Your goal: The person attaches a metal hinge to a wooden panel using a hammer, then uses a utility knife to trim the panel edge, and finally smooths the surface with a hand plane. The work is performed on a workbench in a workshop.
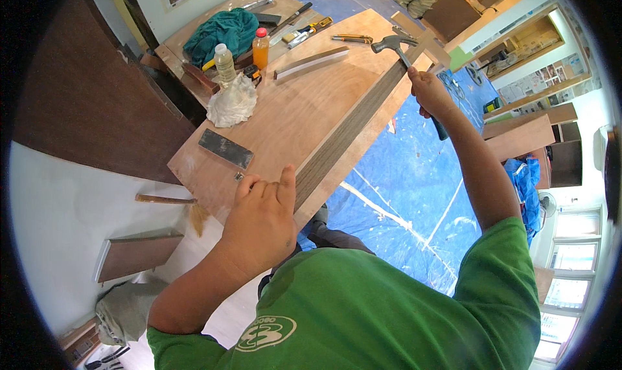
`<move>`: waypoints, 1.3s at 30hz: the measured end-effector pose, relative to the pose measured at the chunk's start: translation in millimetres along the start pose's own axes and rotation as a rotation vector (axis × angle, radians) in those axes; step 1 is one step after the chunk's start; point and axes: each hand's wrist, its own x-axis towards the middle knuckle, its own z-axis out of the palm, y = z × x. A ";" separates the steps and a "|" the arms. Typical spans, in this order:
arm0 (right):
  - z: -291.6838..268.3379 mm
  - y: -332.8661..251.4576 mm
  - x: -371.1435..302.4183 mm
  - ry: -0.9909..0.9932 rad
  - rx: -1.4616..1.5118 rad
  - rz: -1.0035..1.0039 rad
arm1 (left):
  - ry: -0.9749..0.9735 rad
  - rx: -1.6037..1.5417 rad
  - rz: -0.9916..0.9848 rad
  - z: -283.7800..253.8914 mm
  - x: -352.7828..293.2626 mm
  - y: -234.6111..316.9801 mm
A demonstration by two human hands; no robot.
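A long, narrow wooden strip (353, 127) with grey-brown grain lies slantwise along the right side of a plywood-topped table (285, 124). My left hand (262, 214) is closed at the strip's near end, its fingers bent and one pointing up along the edge; the thumb is hidden. In my right hand (429, 92) is a claw hammer (403, 54), gripped round its handle. The hammer's head is over the far part of the strip, and the dark handle end sticks out below my fist. Whether the head touches the strip I cannot tell.
A dark flat block (225, 148), white cloth (232, 102), orange bottle (260, 48), clear bottle (224, 64), short strip (311, 63) and pliers (352, 39) sit on the table. Hand tools and a green cloth (220, 34) lie beyond. Blue sheeting (414, 195) covers the floor.
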 end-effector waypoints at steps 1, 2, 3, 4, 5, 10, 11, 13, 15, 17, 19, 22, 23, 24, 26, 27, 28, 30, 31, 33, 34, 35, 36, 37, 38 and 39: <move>2.5 3.1 -2.8 -0.019 0.020 -0.006 | -0.014 0.003 0.002 -2.0 0.6 0.5; 5.8 8.3 -11.4 -0.035 0.038 -0.010 | -0.027 0.004 0.006 -3.4 1.8 1.1; 15.3 8.4 -22.0 -0.063 0.062 -0.021 | -0.030 0.010 -0.004 -4.0 0.8 0.6; 24.8 2.2 -41.2 -0.106 0.128 0.037 | -0.037 0.009 -0.009 -3.0 1.5 -0.4; 37.3 -7.9 -65.8 -0.155 0.165 0.064 | -0.043 0.012 -0.016 -2.9 0.7 -1.3; 74.7 -10.0 -148.4 -0.272 0.195 -0.209 | -0.078 -0.034 -0.021 -5.2 -1.8 -3.6; 72.9 -16.2 -154.3 -0.312 0.211 -0.189 | -0.084 -0.036 -0.020 -6.3 -2.2 -3.6; 66.5 -21.2 -145.9 -0.235 0.121 -0.145 | -0.100 -0.030 -0.024 -8.1 -2.2 -2.2; 56.4 -24.1 -117.4 -0.181 0.106 -0.049 | -0.082 -0.004 -0.005 -8.4 -2.6 -1.8; 44.4 -8.2 -77.4 -0.112 0.138 -0.020 | -0.024 0.040 0.034 -6.0 -0.9 -1.3; 34.1 -8.3 -56.7 -0.062 0.166 -0.008 | -0.032 0.028 0.037 -5.7 -0.5 -2.4; 39.6 -11.9 -63.9 -0.053 0.175 0.001 | -0.022 0.017 0.023 -1.5 -0.5 -3.2; 47.0 -13.1 -77.4 -0.069 0.181 0.017 | -0.016 0.013 0.018 -0.1 -0.3 -2.9; 53.7 -14.4 -91.8 -0.147 0.172 0.059 | -0.014 0.024 0.015 0.1 -0.4 -2.8; 76.6 -36.2 -139.9 -0.209 0.254 0.015 | -0.011 0.053 -0.002 -0.7 -2.8 -4.6; 84.9 -35.3 -156.3 -0.238 0.259 -0.077 | -0.032 0.044 -0.012 -1.7 -1.2 -4.4; 94.7 -34.2 -173.1 -0.268 0.271 -0.168 | -0.060 0.036 -0.024 -2.3 -1.8 -3.9; 94.5 -43.7 -193.5 -0.318 0.283 -0.130 | -0.106 -0.005 -0.054 -3.9 -2.4 -2.9; 90.8 -49.6 -200.0 -0.357 0.290 -0.037 | -0.123 -0.039 -0.071 -4.8 -2.0 -2.6; 90.0 -44.9 -199.0 -0.347 0.275 -0.056 | -0.109 -0.125 -0.086 -8.6 -6.2 -6.5; 89.2 -42.7 -197.5 -0.343 0.267 -0.067 | -0.077 -0.177 -0.083 -10.8 -9.6 -9.3; 87.1 -44.8 -198.0 -0.351 0.270 -0.044 | -0.043 -0.229 -0.082 -13.0 -14.5 -11.5; 85.6 -49.3 -199.4 -0.364 0.274 -0.022 | 0.009 -0.292 -0.048 -19.9 -26.0 -18.4; 83.6 -49.5 -199.8 -0.367 0.275 0.010 | 0.061 -0.361 -0.004 -29.6 -38.7 -29.3; 84.4 -47.5 -199.3 -0.348 0.286 0.000 | 0.114 -0.429 0.041 -35.1 -50.9 -39.0; 84.8 -50.8 -200.0 -0.349 0.275 -0.011 | 0.230 -0.648 -0.006 -29.7 -66.8 -45.8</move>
